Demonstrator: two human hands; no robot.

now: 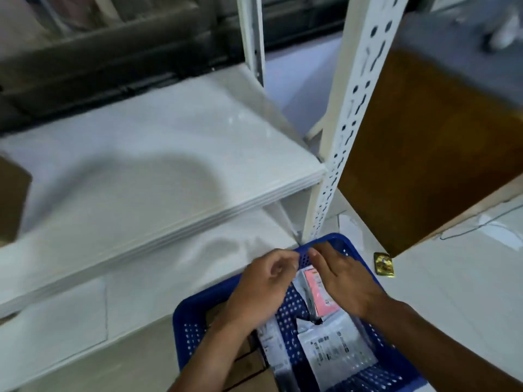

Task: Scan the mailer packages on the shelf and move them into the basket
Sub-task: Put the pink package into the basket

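Note:
A blue perforated basket [365,380] sits at the bottom centre, below the white shelf [169,165]. Inside lie a grey mailer with a pink label [321,295], a white mailer with a barcode label [336,355] and another grey mailer [276,355]. My left hand [263,287] hovers over the basket's left side with its fingers curled, thumb close to the far rim; whether it grips anything is unclear. My right hand [345,278] is spread flat over the pink-labelled mailer, fingertips at the far rim. No mailer shows on the shelf board.
A white slotted upright [348,117] stands just behind the basket. A brown board [424,137] leans at the right, and a gold packet [384,264] lies on the floor beside it. A cardboard box [11,199] pokes in at the left edge. Brown cardboard [249,366] lies in the basket's left part.

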